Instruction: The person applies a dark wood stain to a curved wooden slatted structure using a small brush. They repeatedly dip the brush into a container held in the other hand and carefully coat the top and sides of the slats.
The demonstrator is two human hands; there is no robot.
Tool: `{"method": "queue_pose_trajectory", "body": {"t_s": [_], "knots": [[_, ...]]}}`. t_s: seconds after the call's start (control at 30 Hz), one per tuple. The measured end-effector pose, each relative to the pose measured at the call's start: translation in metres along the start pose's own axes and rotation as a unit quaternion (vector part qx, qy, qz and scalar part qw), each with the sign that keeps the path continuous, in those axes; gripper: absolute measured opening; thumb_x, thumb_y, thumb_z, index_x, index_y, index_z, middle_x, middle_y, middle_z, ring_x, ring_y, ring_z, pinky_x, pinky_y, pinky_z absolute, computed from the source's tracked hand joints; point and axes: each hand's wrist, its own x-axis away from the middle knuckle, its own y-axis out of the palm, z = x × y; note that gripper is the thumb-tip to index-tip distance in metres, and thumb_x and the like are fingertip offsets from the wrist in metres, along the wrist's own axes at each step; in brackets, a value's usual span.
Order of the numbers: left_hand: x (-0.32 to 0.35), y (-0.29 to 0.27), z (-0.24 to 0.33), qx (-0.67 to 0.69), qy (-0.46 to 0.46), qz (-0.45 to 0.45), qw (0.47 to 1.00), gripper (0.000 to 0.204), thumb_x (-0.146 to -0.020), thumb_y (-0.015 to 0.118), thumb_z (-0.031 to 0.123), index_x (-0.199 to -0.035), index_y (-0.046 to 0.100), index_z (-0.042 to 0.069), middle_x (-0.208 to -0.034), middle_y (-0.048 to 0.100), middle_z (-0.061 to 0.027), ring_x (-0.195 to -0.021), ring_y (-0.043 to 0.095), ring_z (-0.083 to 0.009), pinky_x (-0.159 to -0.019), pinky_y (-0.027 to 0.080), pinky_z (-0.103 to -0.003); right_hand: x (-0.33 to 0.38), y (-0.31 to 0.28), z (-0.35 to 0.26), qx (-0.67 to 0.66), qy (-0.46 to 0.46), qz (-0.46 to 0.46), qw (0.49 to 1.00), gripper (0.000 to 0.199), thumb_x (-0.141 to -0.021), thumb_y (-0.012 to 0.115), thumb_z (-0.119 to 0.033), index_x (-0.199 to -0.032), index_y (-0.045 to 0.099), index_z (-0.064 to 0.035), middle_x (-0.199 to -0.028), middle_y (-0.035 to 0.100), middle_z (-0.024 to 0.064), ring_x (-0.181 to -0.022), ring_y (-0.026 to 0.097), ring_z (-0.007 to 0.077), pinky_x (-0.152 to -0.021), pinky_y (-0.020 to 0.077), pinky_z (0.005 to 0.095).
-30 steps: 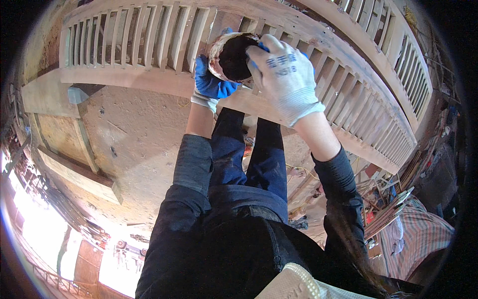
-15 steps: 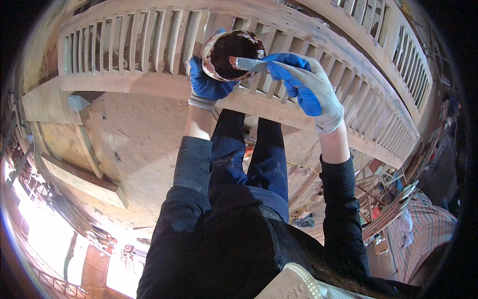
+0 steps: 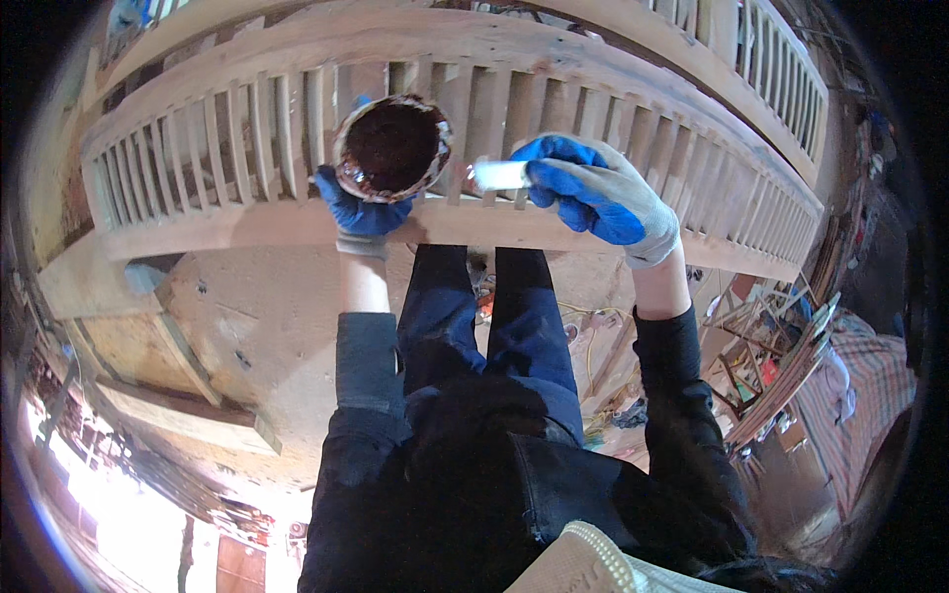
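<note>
My left hand (image 3: pixel 364 210), in a blue-and-grey coated work glove, is closed round the lower side of a round tub (image 3: pixel 443 148). Smears cover the tub's rim, and a dark reddish-brown paste (image 3: pixel 388 148) shows inside. In my right hand (image 3: pixel 603 203), gloved alike, the fingers are wrapped round a putty knife, its handle hidden by them. The knife's bright blade (image 3: pixel 501 176) points left toward the tub, apart from its rim, with a little reddish paste at the tip. Both hands are over a long slatted wooden panel (image 3: pixel 474 225).
Behind the panel lies a second slatted wooden piece (image 3: pixel 781 128) at the upper right. A wooden frame (image 3: pixel 188 415) rests at the lower left. Sticks and clutter (image 3: pixel 751 366) and a striped cloth (image 3: pixel 870 395) lie to the right. My legs (image 3: pixel 534 316) stand close against the panel.
The putty knife blade was over the tub's mouth and is now outside it, to the right. My left hand has carried the tub left and slightly nearer. The view has shifted a little.
</note>
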Motion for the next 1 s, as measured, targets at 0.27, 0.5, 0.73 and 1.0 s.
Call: {"method": "queue_pose_trajectory", "body": {"t_s": [0.27,0.5,0.73,1.0], "knots": [[-0.005,-0.029,0.001,0.182,-0.065,0.025,0.981,0.108,-0.058,0.078,0.063,-0.144,0.036,0.014,-0.15,0.027,-0.0247,-0.138,0.024,-0.0473,-0.109,0.026,-0.066,-0.014,-0.05,0.061,-0.093,-0.139,0.215,0.962,0.033,-0.098,0.055,-0.024,-0.127,0.055,-0.0075,-0.087,0.058,-0.0016,-0.059,0.039,-0.0009,-0.049,0.0298,0.0127],[-0.007,-0.007,0.004,0.291,-0.11,-0.071,0.948,0.09,-0.075,0.069,0.055,-0.145,0.034,0.009,-0.152,0.025,-0.0219,-0.138,0.023,-0.0468,-0.111,0.024,-0.064,-0.041,-0.074,0.058,0.435,-0.307,0.387,0.753,0.047,-0.088,0.053,-0.003,-0.132,0.055,-0.0188,-0.097,0.06,0.0099,-0.082,0.061,0.0255,-0.072,0.0517,0.0358],[-0.005,-0.002,0.005,0.312,-0.115,-0.056,0.941,0.086,-0.076,0.065,0.057,-0.143,0.038,0.009,-0.152,0.027,-0.0218,-0.138,0.025,-0.0455,-0.111,0.024,-0.063,-0.044,-0.075,0.051,0.54,-0.242,0.389,0.706,0.052,-0.085,0.058,-0.005,-0.132,0.053,-0.0258,-0.094,0.06,0.0114,-0.082,0.063,0.0313,-0.071,0.0523,0.0414],[-0.002,0.001,0.007,0.313,-0.114,-0.064,0.941,0.083,-0.079,0.06,0.058,-0.142,0.039,0.008,-0.151,0.028,-0.0227,-0.137,0.026,-0.0468,-0.11,0.026,-0.063,-0.042,-0.056,0.067,0.644,-0.23,0.356,0.637,0.056,-0.081,0.064,-0.008,-0.133,0.053,-0.0264,-0.091,0.059,0.0095,-0.077,0.063,0.0271,-0.065,0.0521,0.0383]]}}
